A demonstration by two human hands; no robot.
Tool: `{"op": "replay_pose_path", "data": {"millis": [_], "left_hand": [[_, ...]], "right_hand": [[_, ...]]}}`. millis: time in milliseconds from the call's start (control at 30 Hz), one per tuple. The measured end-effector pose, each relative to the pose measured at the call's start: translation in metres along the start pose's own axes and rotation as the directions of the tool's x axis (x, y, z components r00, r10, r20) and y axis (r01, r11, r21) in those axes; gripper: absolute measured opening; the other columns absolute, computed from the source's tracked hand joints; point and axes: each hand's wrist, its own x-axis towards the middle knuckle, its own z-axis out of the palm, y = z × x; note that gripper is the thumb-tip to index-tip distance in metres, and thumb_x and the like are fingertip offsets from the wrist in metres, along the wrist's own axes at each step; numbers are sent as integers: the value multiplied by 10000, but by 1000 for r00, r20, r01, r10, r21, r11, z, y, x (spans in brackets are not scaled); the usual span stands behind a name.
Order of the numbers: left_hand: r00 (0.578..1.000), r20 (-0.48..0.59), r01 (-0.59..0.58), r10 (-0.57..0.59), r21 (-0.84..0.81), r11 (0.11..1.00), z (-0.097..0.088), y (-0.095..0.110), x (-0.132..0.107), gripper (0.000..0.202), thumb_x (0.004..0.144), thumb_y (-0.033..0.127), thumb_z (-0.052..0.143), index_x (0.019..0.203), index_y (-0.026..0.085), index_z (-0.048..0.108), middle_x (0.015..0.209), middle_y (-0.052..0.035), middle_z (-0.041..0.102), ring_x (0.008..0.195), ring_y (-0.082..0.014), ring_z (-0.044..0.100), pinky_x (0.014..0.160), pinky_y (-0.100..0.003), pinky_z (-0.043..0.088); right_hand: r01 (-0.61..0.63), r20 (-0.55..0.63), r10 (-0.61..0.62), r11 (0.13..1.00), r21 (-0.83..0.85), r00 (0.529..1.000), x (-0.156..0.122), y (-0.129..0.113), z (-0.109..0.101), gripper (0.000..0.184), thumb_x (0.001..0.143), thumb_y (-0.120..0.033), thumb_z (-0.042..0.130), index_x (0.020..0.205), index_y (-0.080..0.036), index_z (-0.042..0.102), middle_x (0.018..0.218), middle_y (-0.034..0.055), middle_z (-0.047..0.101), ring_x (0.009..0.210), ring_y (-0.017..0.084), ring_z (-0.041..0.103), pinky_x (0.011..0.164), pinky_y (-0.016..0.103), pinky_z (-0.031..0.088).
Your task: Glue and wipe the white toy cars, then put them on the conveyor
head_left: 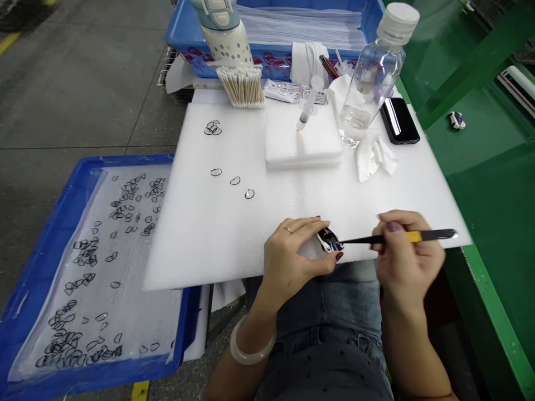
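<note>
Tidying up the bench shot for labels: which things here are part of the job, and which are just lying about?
Part of the job: small glossy black-and-white part in the left hand; yellow-banded tweezers in the right hand; small black loops on the white foam sheet and in the blue tray.

Probably just lying about: plastic water bottle; black phone; crumpled tissue.

I'm watching through one head-worn camera, facing forward and down. The left hand's fingers (292,231) sit close, low in my frame, the white foam board (188,239) stretching beyond those fingers and the blue tray (125,160) lying left of them.
</note>
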Motion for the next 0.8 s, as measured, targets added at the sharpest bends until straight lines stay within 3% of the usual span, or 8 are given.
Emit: {"op": "replay_pose_path", "data": {"millis": [100,167,267,333,367,533,633,800], "left_hand": [[1000,9,4,-4,-9,1000,0,-2,-1,374,666,261,805,1035,243,748,1083,-57,766,998,-269,703,857,-464,602],[1000,17,-5,5,-3,1000,0,-3,-1,386,661,253,802,1041,239,741,1089,-60,763,999,-272,700,863,-473,600],[997,43,-68,67,35,997,-2,-3,-1,414,639,228,792,1049,227,727,1095,-73,752,976,-280,692,847,-480,601],[992,66,-114,110,65,991,-4,-3,-2,437,628,199,774,1060,212,714,1100,-84,741,966,-283,684,840,-480,601],[990,74,-129,123,75,989,-4,-3,-2,449,623,185,765,1068,204,707,1103,-88,735,965,-284,680,837,-477,602],[983,117,-155,145,86,984,-3,-3,-3,516,602,143,758,1108,202,679,1145,-96,702,1022,-296,659,857,-462,606],[978,136,-171,156,106,980,-2,-4,-2,496,644,113,731,1121,228,662,1207,-93,675,1099,-302,633,897,-463,598],[977,145,-181,159,152,972,-1,-5,-4,490,663,84,696,1125,240,645,1254,-89,655,1140,-312,617,908,-484,600]], "right_hand": [[12,-72,12,946,324,997,23,0,-12,52,816,-240,617,781,-240,656,449,-74,303,403,103,290,385,230,269],[57,-144,-7,937,345,989,42,5,-12,53,796,-273,641,754,-242,637,468,-68,360,422,99,327,404,227,288],[-102,41,97,978,184,995,66,18,2,133,770,-345,712,815,-225,674,625,-29,564,534,100,491,503,236,397],[-220,200,203,973,65,958,76,24,8,190,775,-364,703,862,-195,699,655,-13,587,561,101,499,538,248,408],[-230,196,219,972,37,956,80,25,7,192,781,-355,681,863,-183,702,629,-18,564,551,99,474,530,247,386],[-71,-202,41,988,-140,978,113,21,-19,151,794,-357,546,758,-228,615,521,-42,420,502,119,355,484,267,272],[-91,-130,46,927,-365,990,153,26,-20,135,762,-340,594,706,-221,627,549,-6,511,544,143,425,540,297,326],[-155,-84,131,879,-452,988,205,44,2,178,600,-208,687,489,-198,548,484,13,474,606,171,463,600,309,351]]}}
